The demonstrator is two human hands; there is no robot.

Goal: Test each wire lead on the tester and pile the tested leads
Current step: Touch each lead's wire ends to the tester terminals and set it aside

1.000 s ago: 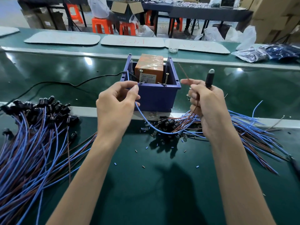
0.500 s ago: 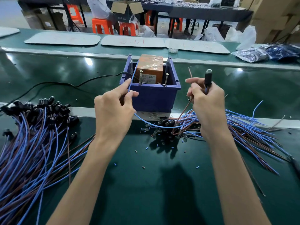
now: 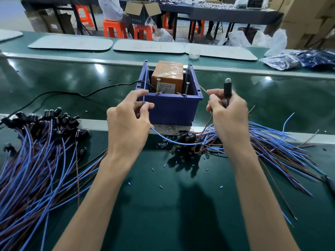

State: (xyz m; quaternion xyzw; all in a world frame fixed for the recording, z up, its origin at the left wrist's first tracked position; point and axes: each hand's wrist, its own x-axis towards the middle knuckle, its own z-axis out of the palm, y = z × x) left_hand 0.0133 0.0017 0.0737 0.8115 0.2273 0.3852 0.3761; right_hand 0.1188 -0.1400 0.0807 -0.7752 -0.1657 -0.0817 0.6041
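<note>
Near the middle of the dark green table [image 3: 163,214], just beyond both hands, stands a blue-violet plastic bin [image 3: 172,111]. It holds an orange, tape-wrapped box tester [image 3: 167,75]. Two upright metal screws [image 3: 158,86] rise at the bin's near rim.

The left hand [image 3: 126,127] pinches a thin blue wire [image 3: 172,142] between thumb and forefinger. The wire's free end stands up along the bin's left wall, left of the left screw and apart from it. From the pinch the wire sags to the table and runs across to the right hand [image 3: 230,120].

That hand's fingers curl round a black cylindrical lamp holder [image 3: 227,89], held upright with its clear bulb on top. Its thumb and forefinger pinch a thin brown wire [image 3: 202,87], whose end slants up and left, near the bin's right corner and short of the right screw.

A large pile of blue and brown leads with black holders [image 3: 36,160] lies on the left. A looser heap of similar leads [image 3: 272,145] spreads on the right, under the right wrist. A black cable [image 3: 72,93] runs from the bin's left side away to the left. Short bits of wire insulation [image 3: 129,183] dot the near table.
</note>
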